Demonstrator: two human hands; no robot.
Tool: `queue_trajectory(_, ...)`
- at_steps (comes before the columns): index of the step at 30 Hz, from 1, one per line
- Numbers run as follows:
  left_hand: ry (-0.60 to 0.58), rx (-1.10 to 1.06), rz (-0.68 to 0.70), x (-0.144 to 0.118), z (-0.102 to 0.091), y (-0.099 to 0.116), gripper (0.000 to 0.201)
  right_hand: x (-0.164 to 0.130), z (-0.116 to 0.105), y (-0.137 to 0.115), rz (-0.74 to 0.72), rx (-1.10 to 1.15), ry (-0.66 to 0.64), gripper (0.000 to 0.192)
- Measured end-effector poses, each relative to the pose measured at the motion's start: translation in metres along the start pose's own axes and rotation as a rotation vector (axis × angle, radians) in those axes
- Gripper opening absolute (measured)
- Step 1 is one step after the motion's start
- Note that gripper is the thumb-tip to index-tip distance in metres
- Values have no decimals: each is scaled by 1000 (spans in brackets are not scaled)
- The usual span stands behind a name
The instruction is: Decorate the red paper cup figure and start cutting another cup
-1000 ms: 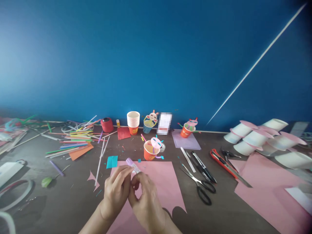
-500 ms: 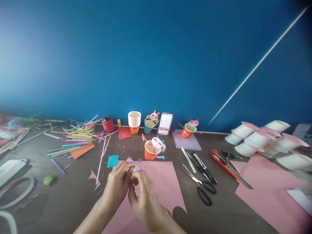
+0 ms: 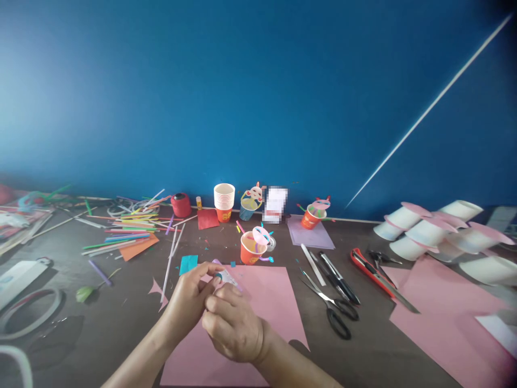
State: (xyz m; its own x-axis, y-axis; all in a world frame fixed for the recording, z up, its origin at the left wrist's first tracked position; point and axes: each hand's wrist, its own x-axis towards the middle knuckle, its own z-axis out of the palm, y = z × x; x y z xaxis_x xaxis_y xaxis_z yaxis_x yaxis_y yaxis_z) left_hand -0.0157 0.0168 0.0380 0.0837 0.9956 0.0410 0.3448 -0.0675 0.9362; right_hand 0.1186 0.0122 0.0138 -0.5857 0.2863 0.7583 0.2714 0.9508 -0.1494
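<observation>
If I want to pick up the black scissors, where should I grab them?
Probably by the black handle loops of the scissors, coming from the near table edge. The loops lie toward the person and the blades point away toward the wall, with bare table on the near side.

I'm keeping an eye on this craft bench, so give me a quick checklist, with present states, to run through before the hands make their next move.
1. Small purple piece pinched by both hands: ok; the left hand and right hand meet on it.
2. What the piece is, and whether it is glued or taped: cannot tell; the fingers cover most of it.
3. Pink sheet lying flat under the hands: ok.
4. Orange cup upright and apart from the hands: ok.
5. Scissors closed, off to the right of the sheet: ok.
6. Red utility knife blade retracted: not ok; a long blade seems to be out.
</observation>
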Motion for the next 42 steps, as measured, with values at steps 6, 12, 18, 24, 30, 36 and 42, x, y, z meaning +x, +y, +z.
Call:
queue_trajectory(6,-111,83,115,4,-12,1,23,8,-3,-2,-50,99,32,15)
queue_trajectory(12,254,497,420,3,-14,0,23,18,8,-16,578,177,209,17)
queue_trajectory(18,458,637,583,11,-12,-8,25,29,17,-16,873,291,309,12)
queue_trajectory(24,505,648,637,15,-11,-10,23,27,20,-8,962,438,307,13)
queue_trajectory(30,402,720,690,10,-11,-21,25,23,24,-5,953,450,332,14)
queue_trajectory(36,132,911,875,5,-19,-31,31,13,36,-7,1037,472,320,14)
queue_trajectory(42,-40,1034,1022,4,-29,-24,33,7,43,-6,970,432,192,12)
